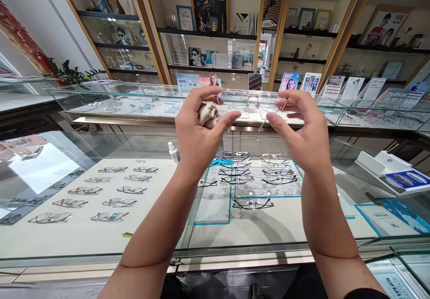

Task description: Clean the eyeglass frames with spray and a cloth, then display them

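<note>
A pair of eyeglasses (252, 99) with thin, clear-looking frames is held up at chest height or above, over the glass counter. My left hand (204, 119) grips the left end of the glasses between finger and thumb side, and a crumpled beige cloth (208, 115) is tucked in its palm. On the other side my right hand (300, 126) pinches the right end, fingers closed at the rim. One thin temple arm hangs down near my right thumb. Part of the left rim is covered by my fingers.
Below lies a glass display case (188, 256) with rows of eyeglasses (119, 202) inside. A small white spray bottle (173, 152) stands behind my left wrist. At right sits a white and blue box (396, 173). Another glass counter (134, 106) with leaflets runs across behind.
</note>
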`<state>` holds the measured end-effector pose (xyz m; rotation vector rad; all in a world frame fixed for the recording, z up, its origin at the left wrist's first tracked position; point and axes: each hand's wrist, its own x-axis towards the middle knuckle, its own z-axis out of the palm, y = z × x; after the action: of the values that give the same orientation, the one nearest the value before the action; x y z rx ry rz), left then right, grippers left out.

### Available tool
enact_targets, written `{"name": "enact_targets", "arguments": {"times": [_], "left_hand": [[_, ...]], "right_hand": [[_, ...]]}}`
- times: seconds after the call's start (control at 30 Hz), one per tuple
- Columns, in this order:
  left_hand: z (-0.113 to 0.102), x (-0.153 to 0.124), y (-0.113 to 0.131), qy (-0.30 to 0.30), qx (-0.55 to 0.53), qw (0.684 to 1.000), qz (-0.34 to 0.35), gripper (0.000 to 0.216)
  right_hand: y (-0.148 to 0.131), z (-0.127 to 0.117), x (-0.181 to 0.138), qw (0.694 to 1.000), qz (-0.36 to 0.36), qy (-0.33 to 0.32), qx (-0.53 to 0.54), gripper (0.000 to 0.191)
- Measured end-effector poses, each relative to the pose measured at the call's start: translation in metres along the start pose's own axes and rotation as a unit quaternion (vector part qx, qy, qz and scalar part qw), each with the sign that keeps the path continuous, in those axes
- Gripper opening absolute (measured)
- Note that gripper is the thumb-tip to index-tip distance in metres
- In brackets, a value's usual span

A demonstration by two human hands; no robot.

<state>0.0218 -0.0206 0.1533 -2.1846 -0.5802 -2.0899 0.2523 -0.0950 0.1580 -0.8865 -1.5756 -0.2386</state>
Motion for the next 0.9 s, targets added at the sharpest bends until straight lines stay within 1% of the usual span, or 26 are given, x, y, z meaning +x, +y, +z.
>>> {"name": "enact_targets", "arguments": {"times": [0.23,0.37,0.6,0.9], "left_hand": [[0.0036,-0.0017,0.0028,0.026,0.03,0.999,0.018,0.047],[0.0051,-0.0033,0.0035,0.035,0.044,0.998,0.024,0.048],[0.0084,-0.0041,0.0037,0.046,0.024,0.999,0.002,0.049],[0.0078,-0.0042,0.0028,0.039,0.02,0.999,-0.02,0.051]], "right_hand": [[0.0011,-0.0003,0.0001,1.0,0.015,-0.007,0.012,0.039],[0.003,-0.0002,0.0001,0.999,0.027,-0.013,0.018,0.042],[0.0007,-0.001,-0.0001,0.999,0.044,-0.021,-0.021,0.041],[-0.0031,-0.0032,0.0012,0.997,0.062,-0.033,-0.038,0.04]]}}
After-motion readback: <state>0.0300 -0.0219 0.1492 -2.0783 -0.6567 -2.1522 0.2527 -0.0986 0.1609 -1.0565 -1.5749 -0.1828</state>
